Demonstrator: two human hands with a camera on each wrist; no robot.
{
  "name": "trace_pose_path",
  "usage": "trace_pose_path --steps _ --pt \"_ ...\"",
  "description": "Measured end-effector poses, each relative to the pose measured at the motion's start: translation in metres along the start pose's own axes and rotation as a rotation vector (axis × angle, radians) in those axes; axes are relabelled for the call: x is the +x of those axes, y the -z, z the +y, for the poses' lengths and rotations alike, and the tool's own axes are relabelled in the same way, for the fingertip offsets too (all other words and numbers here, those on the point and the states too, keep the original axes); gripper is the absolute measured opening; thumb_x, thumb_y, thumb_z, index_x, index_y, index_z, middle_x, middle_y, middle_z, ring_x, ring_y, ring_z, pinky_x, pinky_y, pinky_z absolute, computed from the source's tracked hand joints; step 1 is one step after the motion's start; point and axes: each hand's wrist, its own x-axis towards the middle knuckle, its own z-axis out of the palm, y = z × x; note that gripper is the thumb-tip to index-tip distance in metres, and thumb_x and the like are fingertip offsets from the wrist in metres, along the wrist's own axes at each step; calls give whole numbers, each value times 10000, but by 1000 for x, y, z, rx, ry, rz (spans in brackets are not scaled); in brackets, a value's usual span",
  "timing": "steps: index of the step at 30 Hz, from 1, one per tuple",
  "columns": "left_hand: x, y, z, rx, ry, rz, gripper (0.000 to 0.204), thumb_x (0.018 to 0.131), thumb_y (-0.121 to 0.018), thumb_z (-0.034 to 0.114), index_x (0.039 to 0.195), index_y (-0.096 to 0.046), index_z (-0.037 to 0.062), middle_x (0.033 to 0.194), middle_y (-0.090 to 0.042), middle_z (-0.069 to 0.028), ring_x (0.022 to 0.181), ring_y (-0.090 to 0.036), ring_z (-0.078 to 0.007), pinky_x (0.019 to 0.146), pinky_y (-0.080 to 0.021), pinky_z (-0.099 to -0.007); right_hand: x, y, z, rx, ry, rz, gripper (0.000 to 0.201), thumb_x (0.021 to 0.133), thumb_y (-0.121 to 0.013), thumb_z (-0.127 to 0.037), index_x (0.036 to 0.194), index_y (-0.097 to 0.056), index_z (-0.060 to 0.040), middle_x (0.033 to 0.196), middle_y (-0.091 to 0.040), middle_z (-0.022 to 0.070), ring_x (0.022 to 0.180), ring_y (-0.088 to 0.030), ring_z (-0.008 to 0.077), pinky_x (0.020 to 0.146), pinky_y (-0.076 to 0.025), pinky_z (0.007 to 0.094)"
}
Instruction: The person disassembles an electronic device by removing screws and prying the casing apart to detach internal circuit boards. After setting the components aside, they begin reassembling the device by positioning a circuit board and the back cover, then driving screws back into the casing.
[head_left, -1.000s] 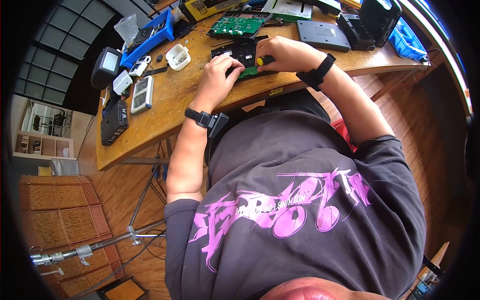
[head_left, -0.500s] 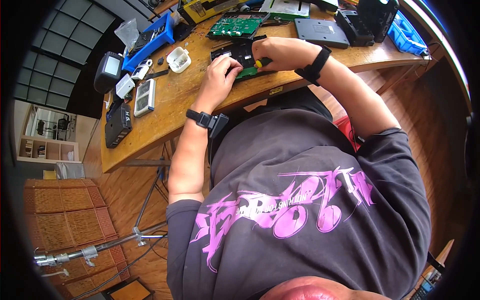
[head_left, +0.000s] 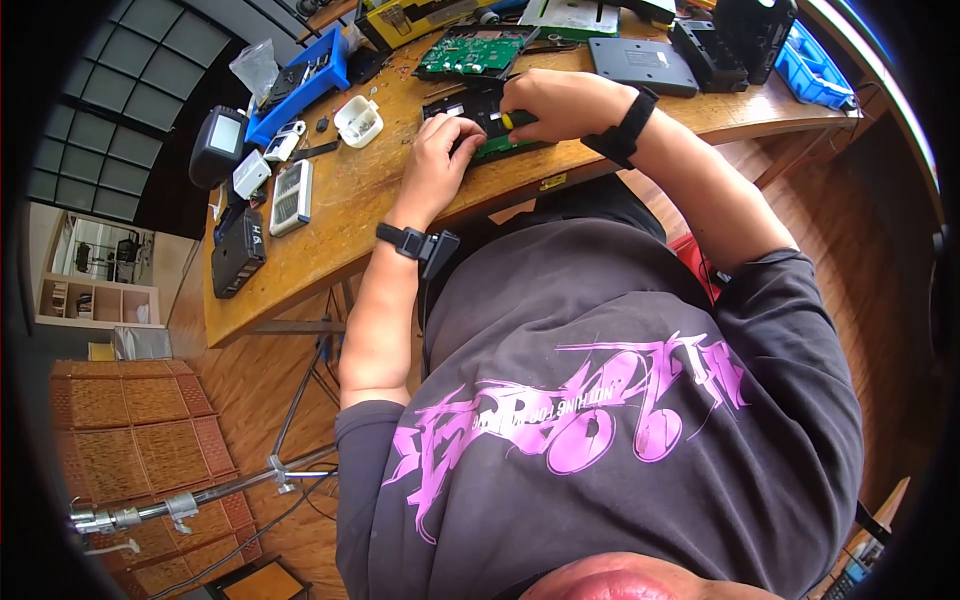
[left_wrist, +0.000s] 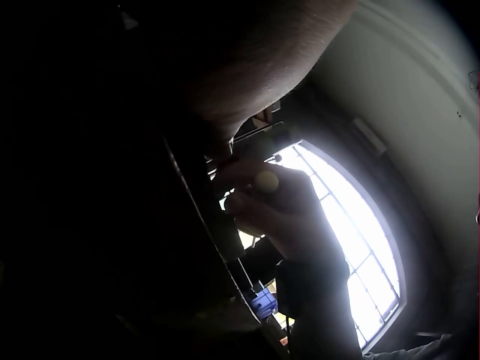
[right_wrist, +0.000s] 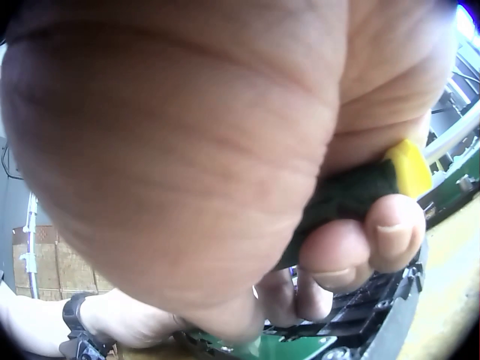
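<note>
Green board in a black housing, sitting at the worktop's near edge, about mid-length. Both hands are on it.

Right hand grips a screwdriver with a dark grip and yellow cap; in the right wrist view the fingers wrap the handle, tip down on the housing. Left hand has fingers curled and pinching at the housing's left end; whether it holds the edge or a small part, can't tell. Left wrist view is mostly dark and adds little.

Change over the last second: barely any in the hands. The right hand slid slightly toward the left end of the unit, so the yellow cap now sits closer to the left fingers. The rest of the apparent shift is the head camera moving. I read this as driver work still in progress on one fastener, housing not yet opened further.

Around it: a second green board toward the far edge, a grey case to its right, a white tray and a blue bin toward the left end.
</note>
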Motion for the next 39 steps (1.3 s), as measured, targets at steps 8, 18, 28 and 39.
trace_pose_path --steps 8,18,28,39 --pt "-1 -4 -1 1 18 29 118 1070 -805 170 1100 -803 57 1039 -802 -123 1035 -749 -357 919 -594 -470 -4 -15 10 50 44 80 398 1011 -859 -351 1182 -806 4 1120 -789 211 1087 -752 447 977 -606 496" --pt "-5 -5 -4 -60 81 71 134 1088 -799 182 1118 -806 52 1076 -815 -125 1055 -764 -334 933 -603 -451 -2 -28 11 15 80 174 528 965 -896 -420 1227 -800 28 1180 -788 212 1119 -764 431 981 -611 478" --pt "-6 -3 -1 4 50 55 149 1107 -788 176 1168 -812 42 1121 -804 -127 1110 -756 -323 996 -589 -425 6 -6 -8 -47 -117 -32 610 936 -886 -479 1274 -790 20 1210 -801 230 1169 -765 433 997 -616 484" --pt "-8 -4 -5 -37 45 100 151 1110 -785 167 1181 -806 35 1138 -811 -134 1102 -774 -321 983 -605 -419 11 -29 -5 74 -32 110 503 901 -918 -354 1216 -805 21 1151 -807 237 1105 -767 447 991 -614 466"
